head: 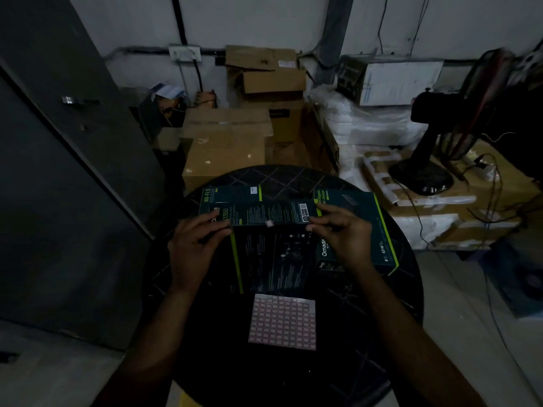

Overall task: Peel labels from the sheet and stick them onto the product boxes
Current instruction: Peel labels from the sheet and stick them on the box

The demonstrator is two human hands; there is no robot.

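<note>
Here, label by label:
Held box: a long dark teal cardboard product box [266, 214] sits between both hands above the round black table [390, 292].
Left hand [195, 245]: fingers curled on its left end.
Right hand [342, 230]: pinching its right end.
Small pink label [269, 223]: stuck at the box's near edge.
Pink-gridded label sheet [282, 321]: flat, near side.
Other teal boxes: far left [232, 193] and right [367, 227].

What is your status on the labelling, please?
Left hand and right hand both grip the dark box. One label on it. Label sheet lies nearer. Nothing obstructing.
</note>
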